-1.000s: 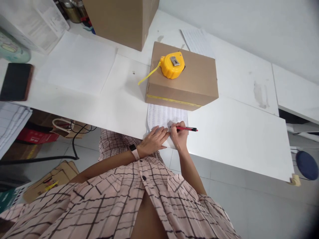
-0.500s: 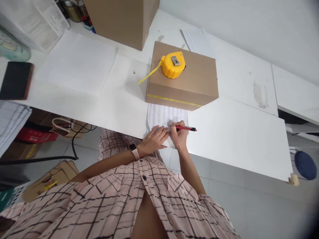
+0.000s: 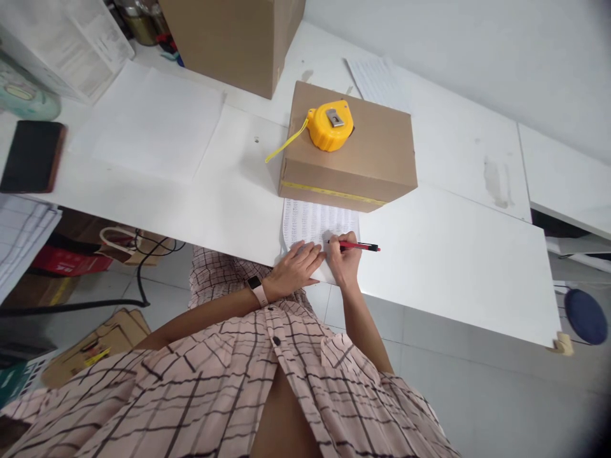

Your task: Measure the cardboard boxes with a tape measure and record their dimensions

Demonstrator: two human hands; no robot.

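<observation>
A white table (image 3: 453, 267) stretches to both sides of the brown carton (image 3: 377, 140), which stands near its middle. The next largest thing, a tall cardboard box (image 3: 224, 44), stands beyond the carton and to its left, well clear of it. Plain white paper (image 3: 157, 121) lies flat, also left of the carton. On the carton's near side a printed sheet (image 3: 305, 219) sticks out toward the person, its far edge hidden by the carton. The left hand (image 3: 296, 270) rests palm down on the near part of this sheet, fingers extended and close together. The right hand (image 3: 346, 261), just beside it and likewise on the carton's near side, pinches a red and black pen (image 3: 363, 246) between thumb and fingers; the tip is too small to tell whether it meets the paper. A dark phone (image 3: 33, 156) lies far to the carton's left. The yellow tape measure (image 3: 330, 126) sits on top of the carton, while a slim yellow strip (image 3: 329, 191) runs along the carton's near face.
</observation>
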